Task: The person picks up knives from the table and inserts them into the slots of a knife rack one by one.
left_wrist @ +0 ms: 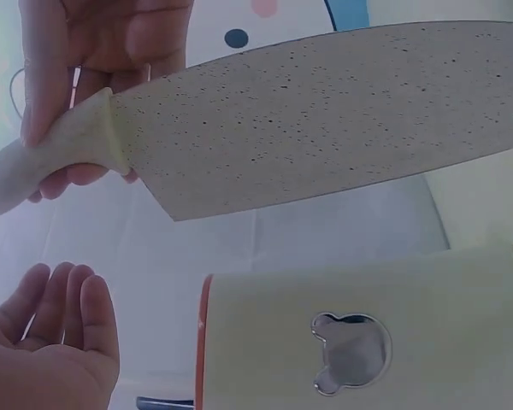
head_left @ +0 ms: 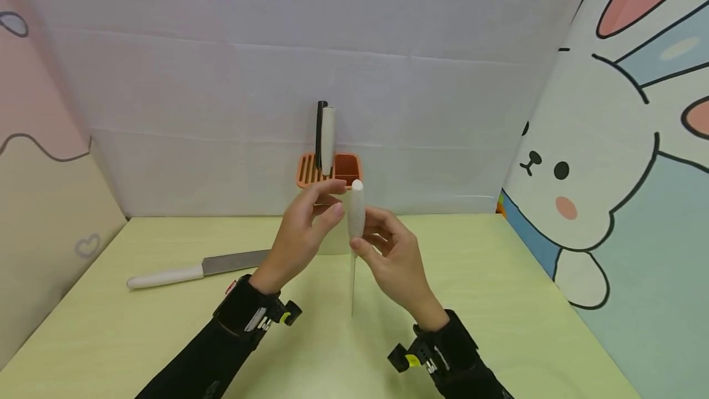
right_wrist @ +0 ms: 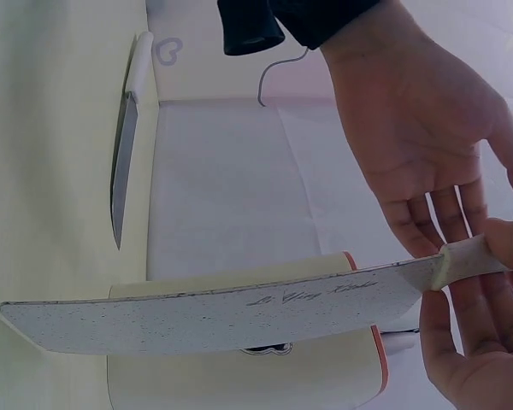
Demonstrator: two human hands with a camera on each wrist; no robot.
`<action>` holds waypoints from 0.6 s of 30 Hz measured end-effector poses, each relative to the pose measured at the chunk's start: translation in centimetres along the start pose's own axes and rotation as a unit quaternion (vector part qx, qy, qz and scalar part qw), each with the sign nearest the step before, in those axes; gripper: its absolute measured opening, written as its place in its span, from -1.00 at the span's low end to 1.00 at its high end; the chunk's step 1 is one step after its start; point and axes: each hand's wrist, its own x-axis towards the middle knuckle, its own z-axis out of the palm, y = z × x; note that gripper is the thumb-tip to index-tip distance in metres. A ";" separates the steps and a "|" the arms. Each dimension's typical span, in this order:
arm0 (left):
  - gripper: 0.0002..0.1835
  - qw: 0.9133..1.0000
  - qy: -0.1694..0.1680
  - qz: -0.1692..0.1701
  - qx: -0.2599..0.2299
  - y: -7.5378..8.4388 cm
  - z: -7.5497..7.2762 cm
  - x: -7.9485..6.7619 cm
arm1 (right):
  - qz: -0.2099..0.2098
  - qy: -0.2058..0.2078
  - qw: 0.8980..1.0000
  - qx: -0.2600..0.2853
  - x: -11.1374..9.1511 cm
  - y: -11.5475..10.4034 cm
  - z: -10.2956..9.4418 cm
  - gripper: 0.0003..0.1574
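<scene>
- Fingers (head_left: pixel 362 248) of the right hand (head_left: pixel 396 257) are closed in a pinch round the white handle of a broad knife (head_left: pixel 357 211), the thumb on one side and the other fingers opposite, near where the handle meets the blade.
- Fingers of the left hand (head_left: pixel 301 226) are loose and slightly bent, the palm turned toward the handle; they lie near it but hold nothing, and the left wrist view shows a gap between.
- The broad knife is upright in front of the knife block (left_wrist: pixel 265 350), handle up and blade down, outside the slots; whether its tip meets the table (head_left: pixel 471 282) cannot be told.
- The work looks partway along. A black handle (head_left: pixel 319 131) and a white handle (head_left: pixel 328 140) rise from the slotted side of the block's orange top; what hangs beneath them is hidden.
- The red-brown compartment (head_left: pixel 347 168) beside the slots shows no handle rising from it.
- As far as can be judged, two knives remain outside the block: the one in the right hand, and a second knife (head_left: pixel 172 276) lying flat on the table at the left, touched by neither hand, its blade partly hidden in the head view by the left hand.
</scene>
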 end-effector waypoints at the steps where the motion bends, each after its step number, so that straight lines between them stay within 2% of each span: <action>1: -0.62 1.000 0.002 0.001 0.001 0.2 0.1 0.2 | 0.001 0.000 1.000 0.001 0.0 0.0 0.0 -0.47; 9: -0.71 1.000 0.012 -0.007 -0.005 1.2 0.8 1.0 | 0.000 -0.001 1.000 0.005 0.1 -0.1 -0.1 -0.47; 18: -0.73 1.000 0.014 0.000 -0.004 1.9 1.4 1.5 | -0.002 -0.002 1.000 0.013 0.0 -0.1 -0.2 -0.48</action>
